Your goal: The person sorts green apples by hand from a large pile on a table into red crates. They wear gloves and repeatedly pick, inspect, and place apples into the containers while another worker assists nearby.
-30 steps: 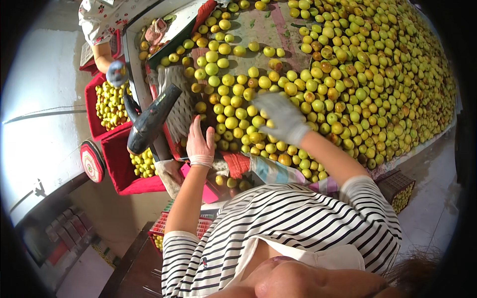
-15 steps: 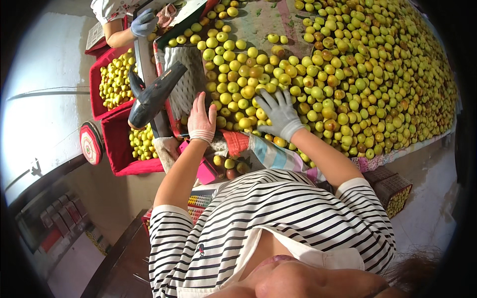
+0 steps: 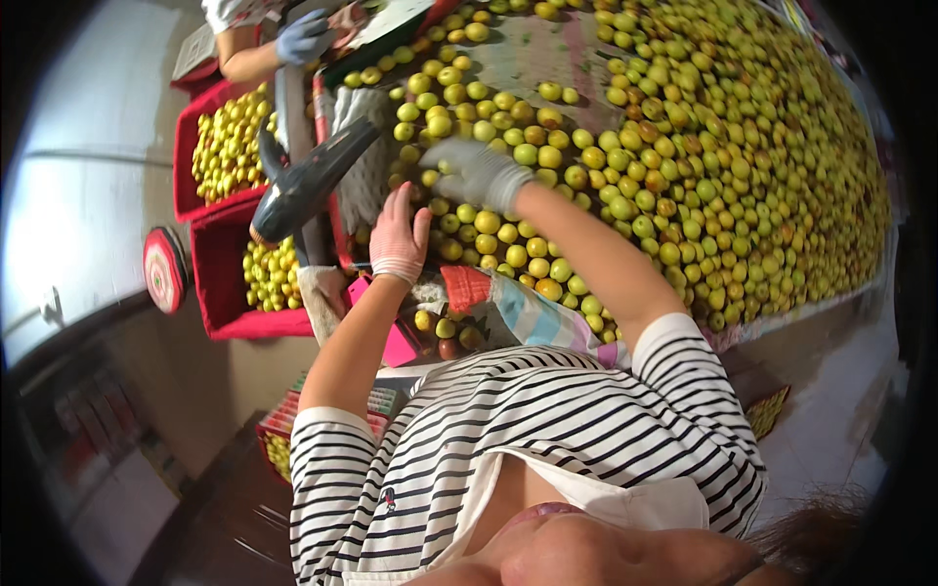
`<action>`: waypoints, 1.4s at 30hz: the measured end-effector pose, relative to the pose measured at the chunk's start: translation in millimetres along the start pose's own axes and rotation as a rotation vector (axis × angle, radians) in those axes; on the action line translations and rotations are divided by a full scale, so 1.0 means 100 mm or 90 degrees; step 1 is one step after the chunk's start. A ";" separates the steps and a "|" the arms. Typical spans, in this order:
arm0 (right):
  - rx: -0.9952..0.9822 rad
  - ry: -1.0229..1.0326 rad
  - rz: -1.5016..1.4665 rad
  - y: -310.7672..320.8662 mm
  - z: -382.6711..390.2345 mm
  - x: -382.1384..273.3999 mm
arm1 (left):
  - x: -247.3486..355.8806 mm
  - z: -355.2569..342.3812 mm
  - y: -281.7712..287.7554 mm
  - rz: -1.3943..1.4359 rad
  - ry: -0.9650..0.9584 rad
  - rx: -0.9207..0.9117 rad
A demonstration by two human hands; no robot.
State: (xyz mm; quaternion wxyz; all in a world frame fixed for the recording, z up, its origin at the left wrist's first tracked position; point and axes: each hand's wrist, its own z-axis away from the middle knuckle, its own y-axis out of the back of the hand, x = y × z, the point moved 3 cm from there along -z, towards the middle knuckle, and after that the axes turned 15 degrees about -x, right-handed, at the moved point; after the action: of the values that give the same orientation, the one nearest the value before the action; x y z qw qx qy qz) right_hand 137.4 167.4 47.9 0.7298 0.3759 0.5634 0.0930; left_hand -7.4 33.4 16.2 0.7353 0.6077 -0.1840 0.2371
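My left hand (image 3: 398, 237), in a pale pink striped glove, lies with straight fingers and thumb apart at the near left end of the fruit pile, beside white foam netting (image 3: 358, 161). It holds nothing I can see. My right hand (image 3: 479, 174), gloved in grey and blurred, reaches left over the small round yellow-green fruits (image 3: 674, 161), its fingers spread above them. Some fruits show brown patches. Left of my hands, a dark tool shaped like a hair dryer (image 3: 311, 184) lies across the netting and the table's rail.
Two red-lined bins (image 3: 256, 324) of fruit stand at the left. Another person's gloved hand (image 3: 304, 37) is at the upper left. A striped cloth (image 3: 542, 311) and a bright pink flat object (image 3: 399, 346) lie along the near edge. A red-and-white round thing (image 3: 164, 271) sits farther left.
My right hand has swept left across the fruits, closer to my left hand, and fruits near it have shifted. My left hand stays nearly in place.
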 end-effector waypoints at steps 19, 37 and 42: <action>0.000 0.211 -0.644 0.54 -0.77 -0.31 | 0.01 -0.05 -0.02 0.011 0.021 0.003; -0.065 -0.212 0.358 -0.79 2.57 -0.36 | -0.08 -0.04 -0.09 -0.063 0.041 -0.043; -0.061 -0.118 0.405 -0.81 1.94 -0.26 | -0.06 -0.03 -0.10 -0.049 0.009 -0.041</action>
State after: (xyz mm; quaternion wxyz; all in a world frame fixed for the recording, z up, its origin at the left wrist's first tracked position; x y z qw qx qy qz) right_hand 278.4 9.5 30.8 0.7293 0.5052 0.3438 0.3078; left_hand -6.4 34.2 4.5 0.7640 0.5890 -0.1629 0.2069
